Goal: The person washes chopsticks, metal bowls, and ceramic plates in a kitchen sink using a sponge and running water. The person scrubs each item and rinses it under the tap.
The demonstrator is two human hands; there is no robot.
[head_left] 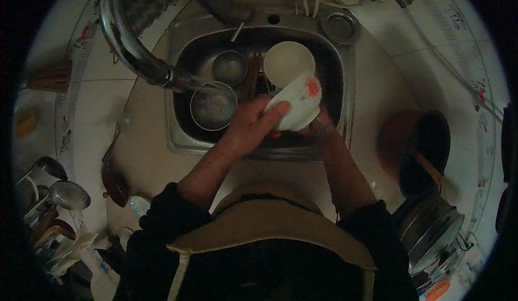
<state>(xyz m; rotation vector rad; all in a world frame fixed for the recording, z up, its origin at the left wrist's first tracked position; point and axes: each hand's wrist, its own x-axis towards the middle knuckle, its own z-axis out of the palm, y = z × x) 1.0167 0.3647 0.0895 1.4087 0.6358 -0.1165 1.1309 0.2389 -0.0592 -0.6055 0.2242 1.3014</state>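
Note:
Over the front right of a steel sink, a white bowl with a red pattern is held tilted on its side. My left hand grips its near left side, the thumb lying across the outside. Behind the bowl, my right hand holds the right side, mostly hidden, with a metal band at the wrist. A larger pale bowl lies in the sink just beyond. Two round metal bowls stand at the left of the basin, with wooden chopsticks between them and the pale bowl.
A curved chrome faucet reaches over the sink's left edge, water apparently running from it. A dark pan stands on the right counter, near stacked lids or plates. Ladles and a skimmer are at the left, and a metal drain cover sits at the back right corner.

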